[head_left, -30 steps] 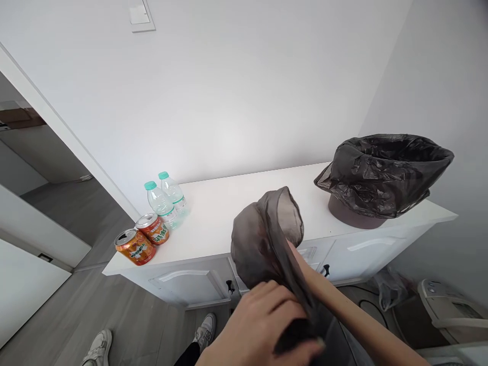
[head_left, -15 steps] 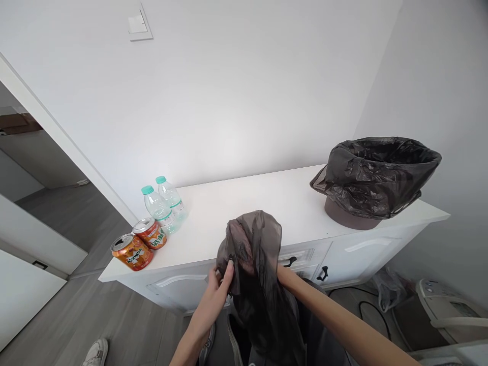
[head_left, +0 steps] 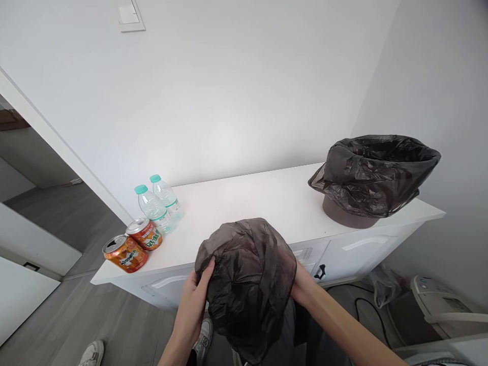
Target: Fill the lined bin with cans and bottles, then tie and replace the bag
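Observation:
A thin, dark, see-through garbage bag [head_left: 247,274] is puffed out in front of me, at the front edge of the white cabinet [head_left: 244,195]. My left hand [head_left: 196,292] is closed on its left side, thumb lying over the plastic and the other fingers behind it. On the opposite side, my right hand [head_left: 299,284] reaches under the plastic. Its fingers are covered by the dark film, so their pose is unclear. To the right on the cabinet stands a brown bin [head_left: 345,213] lined with another black garbage bag [head_left: 375,185].
Two orange drink cans [head_left: 127,254] stand at the cabinet's left end. Behind them are two clear plastic bottles [head_left: 154,207] with green caps. A black cable [head_left: 375,310] and a grey-white appliance [head_left: 438,300] are low on the right. A doorway is at left.
The garbage bag has gone from a narrow, hanging bunch to a wide, rounded shape. My hands have moved apart, the left one leftward; the right one has drawn back toward the bag's right edge.

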The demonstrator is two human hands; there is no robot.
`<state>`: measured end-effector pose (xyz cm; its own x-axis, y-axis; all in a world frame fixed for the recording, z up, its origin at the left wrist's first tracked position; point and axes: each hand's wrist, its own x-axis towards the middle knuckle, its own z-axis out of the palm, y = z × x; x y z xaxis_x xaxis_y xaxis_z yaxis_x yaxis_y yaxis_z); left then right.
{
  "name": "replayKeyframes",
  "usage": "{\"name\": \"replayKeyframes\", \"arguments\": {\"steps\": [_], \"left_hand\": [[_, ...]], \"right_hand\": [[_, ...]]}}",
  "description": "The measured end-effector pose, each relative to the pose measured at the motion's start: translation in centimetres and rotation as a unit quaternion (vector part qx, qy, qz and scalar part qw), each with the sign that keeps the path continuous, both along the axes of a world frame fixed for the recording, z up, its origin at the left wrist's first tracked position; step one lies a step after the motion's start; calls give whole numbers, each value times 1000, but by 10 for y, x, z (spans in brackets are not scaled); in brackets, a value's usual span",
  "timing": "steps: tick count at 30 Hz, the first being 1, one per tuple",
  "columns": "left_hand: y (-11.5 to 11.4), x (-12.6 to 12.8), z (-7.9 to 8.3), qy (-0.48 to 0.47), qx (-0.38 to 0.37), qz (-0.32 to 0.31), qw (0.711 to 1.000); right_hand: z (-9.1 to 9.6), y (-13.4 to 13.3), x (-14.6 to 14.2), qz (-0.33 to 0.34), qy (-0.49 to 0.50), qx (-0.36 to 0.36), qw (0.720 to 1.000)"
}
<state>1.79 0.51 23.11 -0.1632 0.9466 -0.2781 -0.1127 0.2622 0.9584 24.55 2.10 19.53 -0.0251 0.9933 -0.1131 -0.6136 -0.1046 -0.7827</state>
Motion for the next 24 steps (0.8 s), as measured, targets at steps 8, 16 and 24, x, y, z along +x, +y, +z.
{"name": "replayKeyframes", "arguments": {"steps": [8,16,24], "left_hand": [[0,-8,7,22,-20,29,999],[7,-23,0,35,-37,77,996],[29,-25,21,112,67,58,990]], "right_hand": [[17,3,29,122,-3,23,992],[25,4,16,108,-19,-5,994],[39,33,28,-31,-179,42,983]]}}
